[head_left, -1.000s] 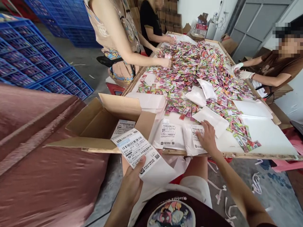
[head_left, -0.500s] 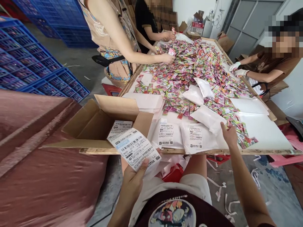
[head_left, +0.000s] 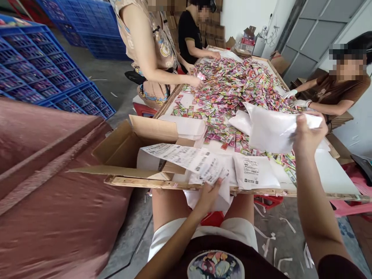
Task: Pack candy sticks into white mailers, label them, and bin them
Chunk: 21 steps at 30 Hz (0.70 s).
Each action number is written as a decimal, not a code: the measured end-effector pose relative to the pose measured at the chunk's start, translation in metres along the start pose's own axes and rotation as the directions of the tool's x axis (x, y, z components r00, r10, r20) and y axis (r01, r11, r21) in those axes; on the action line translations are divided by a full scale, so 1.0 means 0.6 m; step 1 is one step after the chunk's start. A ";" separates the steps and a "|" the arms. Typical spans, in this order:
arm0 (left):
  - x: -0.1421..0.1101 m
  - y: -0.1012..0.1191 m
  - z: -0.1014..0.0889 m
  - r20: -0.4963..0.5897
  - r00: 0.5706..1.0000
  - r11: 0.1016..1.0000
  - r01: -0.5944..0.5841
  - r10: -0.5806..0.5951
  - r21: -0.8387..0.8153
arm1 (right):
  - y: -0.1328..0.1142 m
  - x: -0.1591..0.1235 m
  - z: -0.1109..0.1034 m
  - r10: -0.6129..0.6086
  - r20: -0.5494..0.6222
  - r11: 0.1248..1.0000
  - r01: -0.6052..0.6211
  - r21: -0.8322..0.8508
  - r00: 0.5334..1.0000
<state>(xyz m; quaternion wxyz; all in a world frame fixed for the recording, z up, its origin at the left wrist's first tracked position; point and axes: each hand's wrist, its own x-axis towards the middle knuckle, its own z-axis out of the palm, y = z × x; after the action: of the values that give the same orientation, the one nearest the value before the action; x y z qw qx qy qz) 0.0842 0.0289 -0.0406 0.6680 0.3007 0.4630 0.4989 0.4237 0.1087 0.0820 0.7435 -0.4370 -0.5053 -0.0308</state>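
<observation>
White packet (head_left: 271, 130) now higher — in right hand (head_left: 310, 133) (by one end)

Straight ahead we've got a white wall (head_left: 247, 17), bright in the light, and there, to its right, a grey panelled door (head_left: 314, 42)! Brown cartons (head_left: 216, 35) stack up at the back, beyond the table (head_left: 145, 183) with its wooden rim. Over to our left, blue crates (head_left: 46, 68) rise behind a dusky pink cloth (head_left: 64, 193). A red stool (head_left: 144, 109) peeks out by the table, and below us, white strips (head_left: 288, 224) litter the grey floor (head_left: 106, 73).
</observation>
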 end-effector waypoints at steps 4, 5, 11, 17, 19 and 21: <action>-0.021 -0.001 -0.009 -0.098 0.989 0.992 -0.107 0.113 0.066 | 0.025 -0.071 0.126 0.175 0.635 0.978 -0.059 -0.199 0.753; -0.029 0.002 -0.015 -0.112 0.985 0.989 -0.125 0.133 0.075 | 0.039 -0.110 0.159 0.292 0.750 0.948 -0.075 -0.309 0.593; -0.064 0.021 -0.039 -0.072 0.973 0.973 -0.211 0.218 0.095 | 0.086 -0.277 0.262 0.586 0.725 0.787 -0.043 -0.615 0.362; -0.051 0.019 -0.054 0.096 0.982 0.965 -0.181 0.165 0.189 | -0.041 -0.258 0.199 0.154 0.901 0.951 -0.308 -0.024 0.405; -0.044 0.016 -0.062 0.158 0.982 0.971 -0.138 0.108 0.194 | -0.094 -0.266 0.170 0.065 0.958 0.930 -0.366 0.044 0.280; -0.039 0.014 -0.069 0.172 0.983 0.987 -0.086 0.062 0.137 | -0.125 -0.287 0.147 0.068 0.948 0.943 -0.332 0.041 0.311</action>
<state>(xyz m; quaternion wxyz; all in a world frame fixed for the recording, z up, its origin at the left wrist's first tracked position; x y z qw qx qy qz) 0.0414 0.0070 -0.0418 0.6621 0.4060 0.4283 0.4619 0.2394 0.0546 0.0039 0.3600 -0.3457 -0.7804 0.3767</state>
